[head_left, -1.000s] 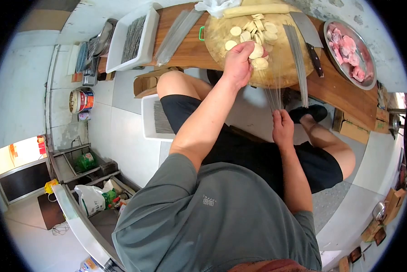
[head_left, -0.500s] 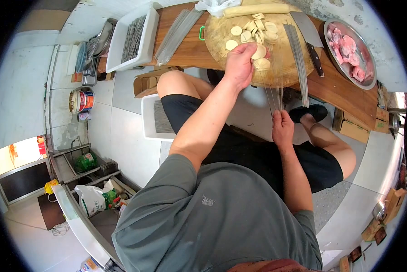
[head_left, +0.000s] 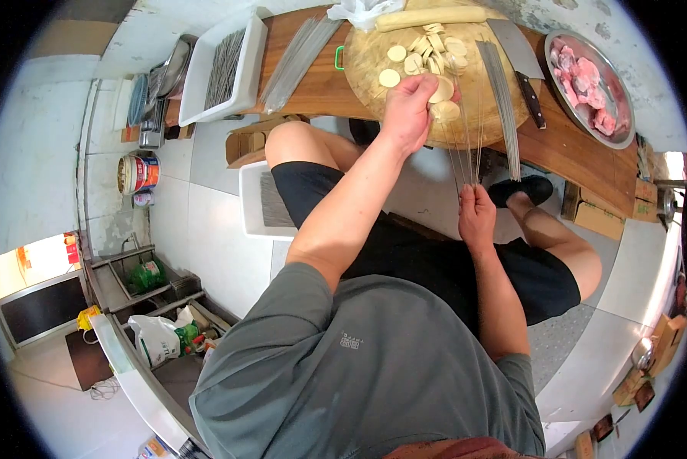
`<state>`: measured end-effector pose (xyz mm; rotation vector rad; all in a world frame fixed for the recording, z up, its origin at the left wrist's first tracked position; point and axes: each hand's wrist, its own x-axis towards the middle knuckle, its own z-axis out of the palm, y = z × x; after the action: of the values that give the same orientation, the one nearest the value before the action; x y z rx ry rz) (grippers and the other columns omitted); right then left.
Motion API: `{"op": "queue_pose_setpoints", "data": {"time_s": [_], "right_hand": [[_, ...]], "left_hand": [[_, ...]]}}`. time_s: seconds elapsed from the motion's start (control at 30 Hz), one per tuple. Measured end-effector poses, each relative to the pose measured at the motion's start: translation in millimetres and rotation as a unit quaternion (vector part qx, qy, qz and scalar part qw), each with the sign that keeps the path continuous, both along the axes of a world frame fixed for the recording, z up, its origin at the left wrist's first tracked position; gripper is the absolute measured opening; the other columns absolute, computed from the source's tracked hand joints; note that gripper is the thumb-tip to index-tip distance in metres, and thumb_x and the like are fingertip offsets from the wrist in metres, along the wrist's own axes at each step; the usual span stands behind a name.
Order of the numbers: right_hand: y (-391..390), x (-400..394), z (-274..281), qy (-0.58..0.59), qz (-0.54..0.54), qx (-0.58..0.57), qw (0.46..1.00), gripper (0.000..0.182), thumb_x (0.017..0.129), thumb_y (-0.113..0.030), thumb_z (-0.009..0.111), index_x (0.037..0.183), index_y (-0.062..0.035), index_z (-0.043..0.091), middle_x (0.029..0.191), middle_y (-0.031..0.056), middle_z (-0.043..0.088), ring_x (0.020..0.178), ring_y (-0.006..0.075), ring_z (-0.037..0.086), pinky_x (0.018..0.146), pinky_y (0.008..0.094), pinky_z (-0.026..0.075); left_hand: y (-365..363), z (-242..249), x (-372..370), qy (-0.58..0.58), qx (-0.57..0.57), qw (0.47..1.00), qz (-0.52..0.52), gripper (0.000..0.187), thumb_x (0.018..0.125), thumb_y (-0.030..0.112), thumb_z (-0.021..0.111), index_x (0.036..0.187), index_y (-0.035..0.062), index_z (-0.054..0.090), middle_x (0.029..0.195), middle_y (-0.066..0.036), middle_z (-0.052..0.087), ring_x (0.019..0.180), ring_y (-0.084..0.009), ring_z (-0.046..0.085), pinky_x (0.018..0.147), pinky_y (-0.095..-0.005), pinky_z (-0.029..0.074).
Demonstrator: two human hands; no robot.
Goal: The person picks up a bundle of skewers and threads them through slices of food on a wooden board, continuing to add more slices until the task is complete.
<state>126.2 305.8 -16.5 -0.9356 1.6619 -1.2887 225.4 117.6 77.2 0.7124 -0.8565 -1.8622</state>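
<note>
My left hand (head_left: pixel 408 111) is closed, with its thumb and fingers on pale round slices (head_left: pixel 440 90) above the round wooden board (head_left: pixel 370 80). Another slice (head_left: pixel 445 112) hangs just below its fingertips. Several thin metal skewers (head_left: pixel 466 157) run from around these slices down to my right hand (head_left: pixel 477 214), which pinches their lower ends. More slices (head_left: pixel 433 57) lie loose or in a pile on the board, in front of a pale roll (head_left: pixel 431 18). A bundle of skewers (head_left: pixel 502 107) rests across the board's right side, sticking out past the table edge.
A cleaver (head_left: pixel 518 50) and a black-handled knife (head_left: pixel 531 99) lie at the board's right. Beyond is a metal bowl (head_left: pixel 628 126) of raw meat. To the left are skewers in plastic (head_left: pixel 301 57) and a white bin (head_left: pixel 261 61). Another white bin (head_left: pixel 249 199) stands below the table.
My left hand and the slices at its fingertips have shifted slightly, the lower slice a little down and to the right. My right hand has stayed almost still, pinching the skewers.
</note>
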Motion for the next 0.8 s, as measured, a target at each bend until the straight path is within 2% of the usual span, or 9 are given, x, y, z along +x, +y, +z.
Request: {"op": "queue_pose_setpoints", "data": {"time_s": [0.03, 0.3, 0.8], "right_hand": [[-0.2, -0.4, -0.6, 0.004, 0.002, 0.002, 1.000, 0.030, 0.097, -0.025, 0.052, 0.079, -0.0004, 0.049, 0.060, 0.0037, 0.041, 0.059, 0.0099, 0.037, 0.053, 0.0289, 0.037], [-3.1, 0.0, 2.9, 0.004, -0.007, 0.005, 1.000, 0.030, 0.096, -0.025, 0.052, 0.079, -0.0003, 0.050, 0.060, 0.0065, 0.043, 0.058, 0.0109, 0.038, 0.053, 0.0297, 0.038], [-9.7, -2.0, 8.1, 0.001, -0.003, 0.005, 1.000, 0.030, 0.097, -0.024, 0.052, 0.078, -0.0002, 0.050, 0.060, 0.0040, 0.042, 0.060, 0.0101, 0.038, 0.054, 0.0291, 0.038]], "left_hand": [[-0.7, -1.7, 0.7, -0.002, -0.006, 1.000, -0.008, 0.024, 0.096, 0.016, 0.049, 0.104, -0.0054, 0.056, 0.098, -0.015, 0.064, 0.087, -0.0259, 0.065, 0.078, -0.0350, 0.054], [0.5, -2.9, -2.7, -0.005, -0.005, 1.000, -0.012, 0.024, 0.096, 0.016, 0.050, 0.104, -0.0051, 0.057, 0.097, -0.016, 0.064, 0.087, -0.0258, 0.066, 0.078, -0.0354, 0.055], [4.5, -6.4, -5.1, -0.020, 0.002, 1.000, -0.021, 0.024, 0.095, 0.018, 0.053, 0.102, -0.0043, 0.057, 0.094, -0.016, 0.064, 0.085, -0.0238, 0.066, 0.074, -0.0340, 0.055]]}}
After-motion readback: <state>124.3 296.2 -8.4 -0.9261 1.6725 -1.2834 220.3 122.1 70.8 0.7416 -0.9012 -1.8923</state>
